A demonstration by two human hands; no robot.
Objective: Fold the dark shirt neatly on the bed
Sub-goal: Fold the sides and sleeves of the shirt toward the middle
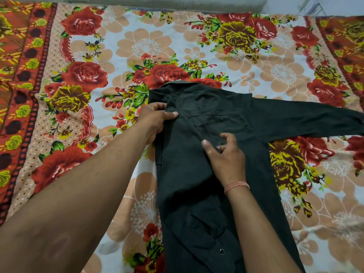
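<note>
Head view: looking down from above, both bare arms reaching forward.
Bed [147,46]: covered with a bright sheet [82,119] full of red, yellow and peach flowers.
Dark shirt [197,184]: lying on the sheet, in the middle and toward the near edge, top end far away, bottom end close by.
Collar [177,83]: at the far end of the shirt, flat on the sheet.
Long sleeve [305,121]: stretched out flat to the right, all the way to the picture edge.
Shirt's left side: folded over onto the body, with a long crease running down.
Left hand [155,119]: at the shirt's left shoulder, thumb on top of the cloth, other fingers tucked under the folded edge, holding it.
Right hand [228,160]: on the middle of the shirt, fingers bent, thumb and fingertips pinching a bit of cloth.
Wrist thread [236,187]: thin and pinkish, round the right wrist.
Round snap [222,251]: small and shiny, on the shirt near the bottom, just beside the right forearm.
</note>
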